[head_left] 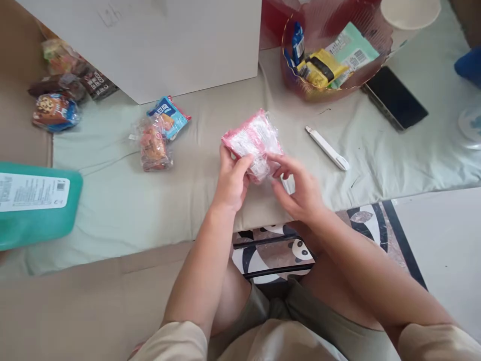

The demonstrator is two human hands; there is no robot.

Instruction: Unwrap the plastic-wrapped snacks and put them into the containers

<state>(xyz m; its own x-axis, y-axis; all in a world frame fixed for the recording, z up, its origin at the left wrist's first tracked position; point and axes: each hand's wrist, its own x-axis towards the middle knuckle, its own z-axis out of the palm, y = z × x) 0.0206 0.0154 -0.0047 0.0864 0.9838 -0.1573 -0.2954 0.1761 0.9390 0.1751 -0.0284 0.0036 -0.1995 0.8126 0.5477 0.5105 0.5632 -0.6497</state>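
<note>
My left hand [232,179] grips a pink-and-white snack packet [251,134] with a clear, crinkled plastic wrap, thumb on top and fingers beneath. At the packet's lower right edge, my right hand [298,189] has its thumb and bent fingers around the loose plastic. The packet is held tilted above the green cloth. To the right of the hands lies a white utility knife [326,148] on the cloth. Left of them rest a blue snack packet [171,118] and a wrapped brown snack [154,148].
A clear gold-rimmed bowl [287,82] with several snack packets stands at the back right, beside a phone [396,98] and a white cup [409,15]. A large white box [195,45] is behind. Several wrapped snacks [56,111] and a green bottle [71,210] are left.
</note>
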